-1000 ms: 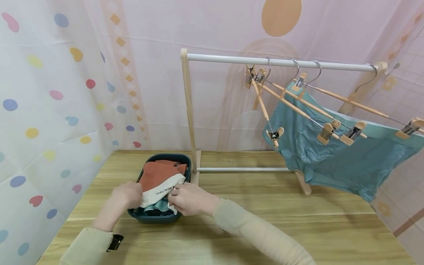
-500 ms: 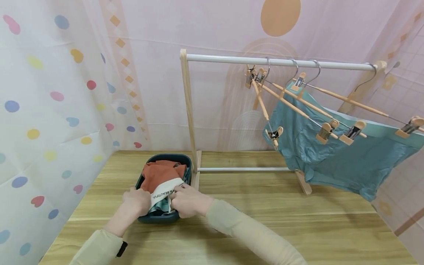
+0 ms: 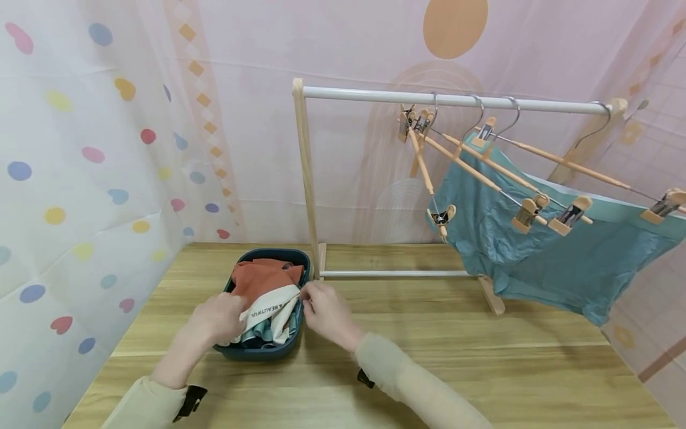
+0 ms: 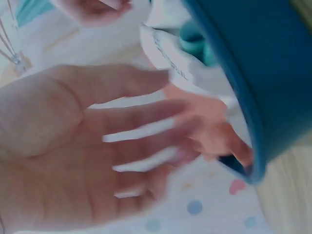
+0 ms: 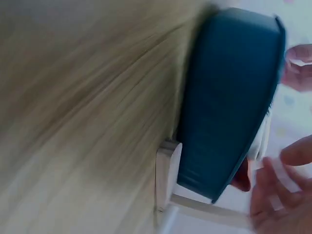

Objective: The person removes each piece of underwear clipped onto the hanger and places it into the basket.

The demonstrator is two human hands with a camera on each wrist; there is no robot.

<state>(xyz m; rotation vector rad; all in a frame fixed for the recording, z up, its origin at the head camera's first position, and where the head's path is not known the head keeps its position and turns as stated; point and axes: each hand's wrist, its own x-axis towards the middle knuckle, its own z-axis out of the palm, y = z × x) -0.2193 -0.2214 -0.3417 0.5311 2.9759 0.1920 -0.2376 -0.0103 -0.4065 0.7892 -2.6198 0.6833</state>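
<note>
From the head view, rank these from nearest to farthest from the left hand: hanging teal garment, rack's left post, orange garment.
1. Orange garment, in the bin.
2. Rack's left post, right of the bin.
3. Hanging teal garment, far right.

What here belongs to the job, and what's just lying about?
Likely the job: left hand, right hand, orange garment, bin; perhaps also rack, hangers, hung teal garment.

Just there, it seems: table, curtain.

"BEAUTIFUL" printed in dark capitals, upside down in head view, on white band of orange garment.
</note>
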